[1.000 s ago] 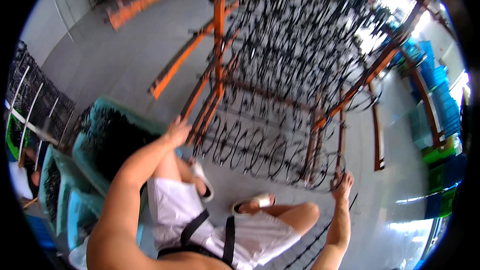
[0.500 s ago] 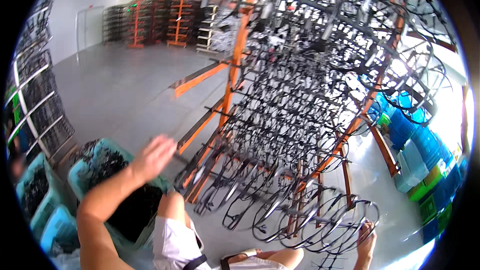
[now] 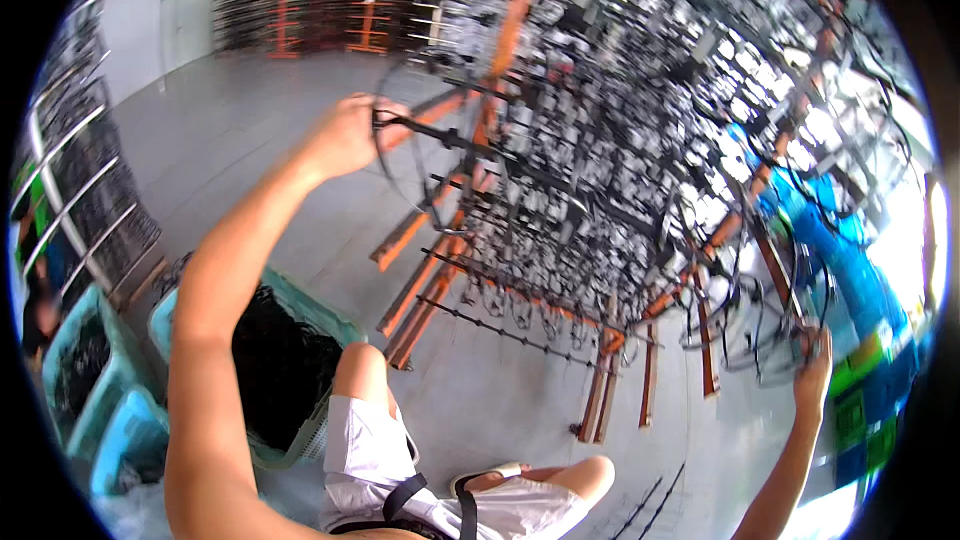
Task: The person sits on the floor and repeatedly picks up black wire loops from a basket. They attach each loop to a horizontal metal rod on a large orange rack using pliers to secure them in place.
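My left hand is raised at the rack's left side, closed round the end of a black rod. Thin black cable-like loops hang from this rod, and one large loop circles close to my fingers. Lower at the right, my right hand is closed at the rod's other end, beside a bunch of black loops. Motion blurs the rod's middle against the crowded rack. Behind it stands the orange-framed rack, packed with similar black and silvery pieces. A notched black bar runs across its lower front.
Teal baskets stand at the lower left; the largest basket holds a black tangled heap. A shelf rack rises at the far left. Blue and green crates are stacked at right. Orange rack legs stick out near the floor. More racks line the back.
My left hand has risen and closed on the rod's end. The rod with its loops has come up from low at the front, and my right hand has moved up and right.
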